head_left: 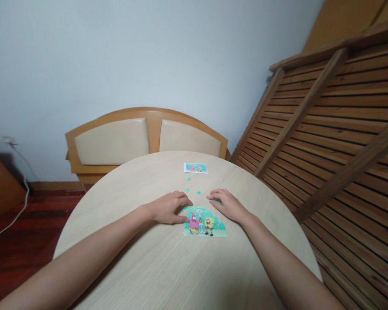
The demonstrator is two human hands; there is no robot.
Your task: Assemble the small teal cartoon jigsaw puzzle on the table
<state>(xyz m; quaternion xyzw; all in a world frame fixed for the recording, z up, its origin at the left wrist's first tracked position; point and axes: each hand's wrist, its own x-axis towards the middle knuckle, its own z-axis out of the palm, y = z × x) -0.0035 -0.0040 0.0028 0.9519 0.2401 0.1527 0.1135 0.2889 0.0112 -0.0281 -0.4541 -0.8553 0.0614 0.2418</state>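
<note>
A jigsaw puzzle [200, 224] with cartoon figures on a turquoise ground lies flat on the round table, its upper right edge stepped and uneven. My left hand [171, 208] rests at its left side, thumb and fingers apart, with the thumb tip at the puzzle's edge. At the upper right of the puzzle, my right hand [228, 204] lies low over the table with its fingers stretched out, and no piece shows in it. Beyond the hands are three loose turquoise puzzle pieces: a far piece [189, 179], a left piece [187, 190] and a right piece [198, 193].
A small picture card [195, 168] with similar figures lies farther back on the pale wooden table [142, 267]. Behind the table stands a padded headboard [153, 133] against the wall. Wooden slats [336, 129] lean at the right; a white cable [26, 193] hangs at the left.
</note>
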